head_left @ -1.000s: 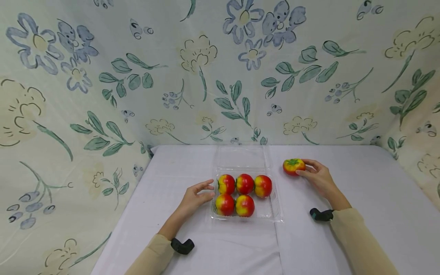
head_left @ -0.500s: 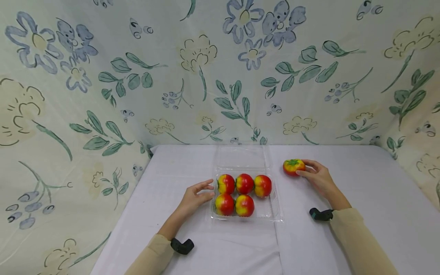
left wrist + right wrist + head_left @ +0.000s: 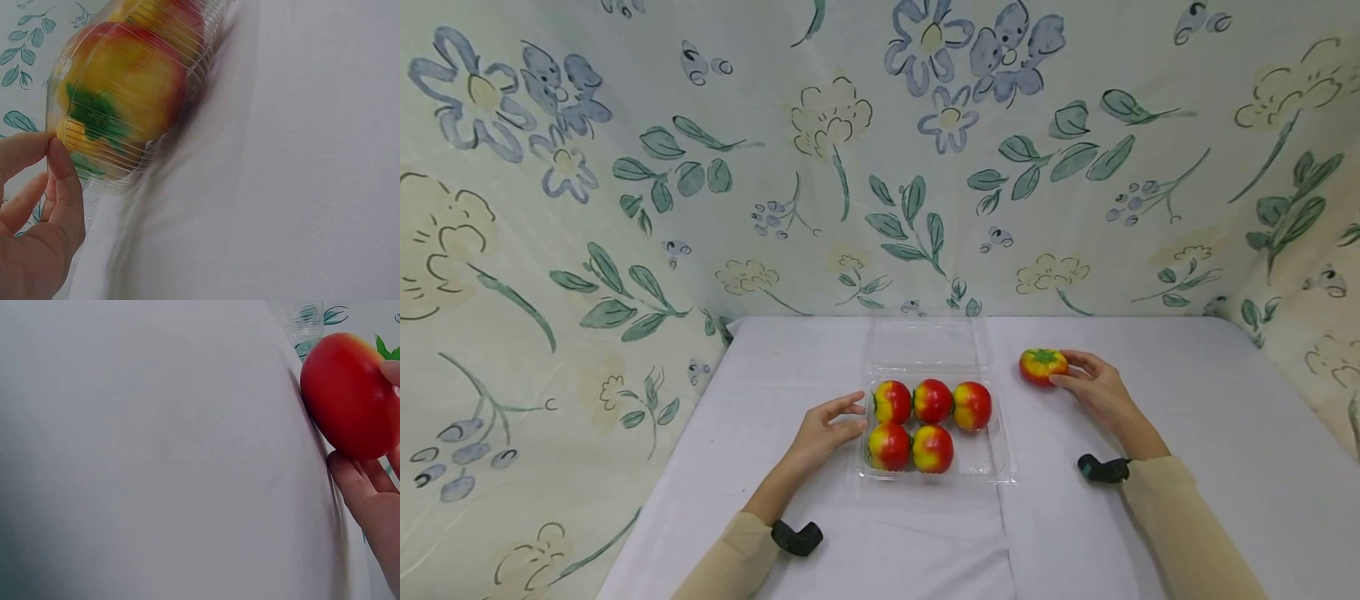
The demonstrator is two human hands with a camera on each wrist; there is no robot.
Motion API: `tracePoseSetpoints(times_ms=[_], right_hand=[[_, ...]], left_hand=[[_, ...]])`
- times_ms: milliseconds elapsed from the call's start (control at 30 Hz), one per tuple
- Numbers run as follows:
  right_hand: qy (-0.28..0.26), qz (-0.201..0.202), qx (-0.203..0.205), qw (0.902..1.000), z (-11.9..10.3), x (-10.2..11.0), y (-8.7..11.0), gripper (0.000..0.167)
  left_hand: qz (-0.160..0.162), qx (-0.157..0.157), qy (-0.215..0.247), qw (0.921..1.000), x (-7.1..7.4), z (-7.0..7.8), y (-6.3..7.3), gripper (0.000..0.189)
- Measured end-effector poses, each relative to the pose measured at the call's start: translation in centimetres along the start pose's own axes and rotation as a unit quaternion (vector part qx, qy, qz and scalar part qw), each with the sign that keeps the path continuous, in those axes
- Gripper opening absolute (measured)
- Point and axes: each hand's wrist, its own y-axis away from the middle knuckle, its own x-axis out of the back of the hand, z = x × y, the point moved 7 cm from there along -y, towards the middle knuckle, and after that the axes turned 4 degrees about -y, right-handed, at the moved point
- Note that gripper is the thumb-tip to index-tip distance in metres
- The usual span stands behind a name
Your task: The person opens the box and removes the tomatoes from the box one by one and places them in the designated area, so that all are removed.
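My left hand [image 3: 825, 429] is at the left side of a clear plastic clamshell box [image 3: 977, 458]. In the left wrist view, the thumb and a finger pinch the box's rim [image 3: 53, 119]. Several glossy red-and-yellow fruits with green leafy tops sit inside, such as the front-right one [image 3: 933, 449]; they look like persimmons. To the right of the box, my right hand [image 3: 1097, 387] holds another such persimmon-like fruit [image 3: 1042, 367] between thumb and fingers, its green top facing up. The right wrist view shows this fruit's red side [image 3: 347, 394] low over the white cloth.
The box's transparent lid [image 3: 928, 343] lies folded open toward the back. The front-right spot in the box shows bare plastic. A white cloth [image 3: 910, 550] covers the table, with a floral curtain [image 3: 925, 167] rising behind it and at both sides.
The right hand and the fruit in it have shifted very slightly to the right. The left hand and the box hold their places.
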Motion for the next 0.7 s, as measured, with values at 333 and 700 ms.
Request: tracePoseSetpoints(times_ms=[333,700], right_hand=[[-0.039,0.0,-0.007,0.9992,0.48,0.46,-0.12,0.071],[-0.057,-0.008,-0.002,0.9983,0.39,0.38,0.21,0.073]], left_hand=[[0.006,0.001,-0.003,1.0,-0.02,-0.01,0.03,0.05],[0.002,0.005,0.003,1.0,-0.08,-0.01,0.01,0.051]])
